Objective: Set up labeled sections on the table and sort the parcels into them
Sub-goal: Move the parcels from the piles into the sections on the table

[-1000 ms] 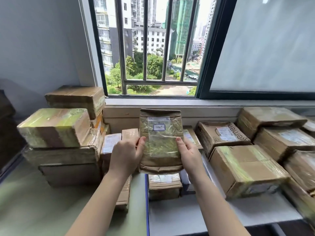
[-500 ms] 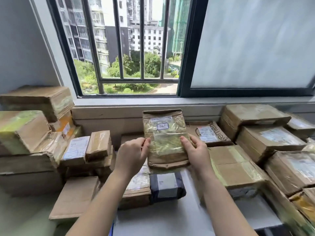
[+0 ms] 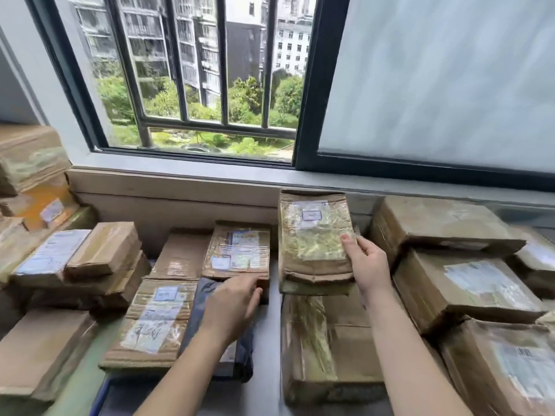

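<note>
holding a parcel (image 3: 312, 241) up before the window sill, the right hand (image 3: 368, 265) has its grip clamped on the parcel's lower right edge, thumb on the front face and fingers behind. the parcel is brown card under glossy tape. it stands nearly upright and bears a small white tag with a blue border near its top. it hangs over the far end of a big box (image 3: 327, 343) that lies on the desk (image 3: 270, 331); whether its lower edge touches that box cannot be told.

the left hand (image 3: 232, 307) is off the parcel, lower and to the left. its grip is apart and holds nothing, the fingers stretched forward and a little blurred. it hovers over a dark bag (image 3: 240, 360), with the fingertips at the near edge of a labelled box (image 3: 240, 250); contact there cannot be made out.

just left of the dark bag lies a flat box (image 3: 153, 322) with white labels on top. further left is a stack (image 3: 102, 253) of brown boxes, some with labels. to the right of the big box, more boxes (image 3: 468, 283) are piled on one another, just beside it.

behind everything a barred window (image 3: 195, 85) shows apartment blocks and trees, and a frosted pane (image 3: 435, 79) fills the right side.
</note>
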Action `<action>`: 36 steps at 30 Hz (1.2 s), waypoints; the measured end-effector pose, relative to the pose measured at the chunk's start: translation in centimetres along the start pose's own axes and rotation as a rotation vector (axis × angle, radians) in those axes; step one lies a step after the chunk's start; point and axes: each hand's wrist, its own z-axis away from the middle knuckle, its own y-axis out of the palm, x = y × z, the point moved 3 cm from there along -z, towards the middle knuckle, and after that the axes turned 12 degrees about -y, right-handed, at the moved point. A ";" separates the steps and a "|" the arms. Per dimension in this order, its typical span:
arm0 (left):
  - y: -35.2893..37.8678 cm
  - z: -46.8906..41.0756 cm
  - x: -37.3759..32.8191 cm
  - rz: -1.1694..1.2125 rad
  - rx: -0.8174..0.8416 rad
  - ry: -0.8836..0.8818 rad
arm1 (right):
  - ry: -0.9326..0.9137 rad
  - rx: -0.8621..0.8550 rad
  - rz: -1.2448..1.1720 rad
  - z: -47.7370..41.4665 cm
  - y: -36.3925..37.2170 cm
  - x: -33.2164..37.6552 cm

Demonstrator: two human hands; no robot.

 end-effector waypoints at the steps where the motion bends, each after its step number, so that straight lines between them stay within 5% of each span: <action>1: 1.0 0.2 0.3 -0.040 0.029 0.002 | 0.002 0.001 0.002 -0.6 -0.2 -0.2; 13: 7.4 1.7 2.0 -0.209 0.115 -0.091 | 0.090 0.010 0.079 -3.9 -0.5 -3.6; 26: 8.2 2.4 3.0 -0.076 0.124 -0.135 | 0.108 0.064 0.251 -1.3 -0.8 -5.3; 30: 8.3 2.5 3.2 -0.059 0.117 -0.139 | 0.276 0.083 -0.061 -2.3 -0.8 -5.3; 36: 8.6 2.4 3.4 -0.008 0.095 -0.143 | 0.193 0.030 -0.154 -5.7 -2.5 -4.9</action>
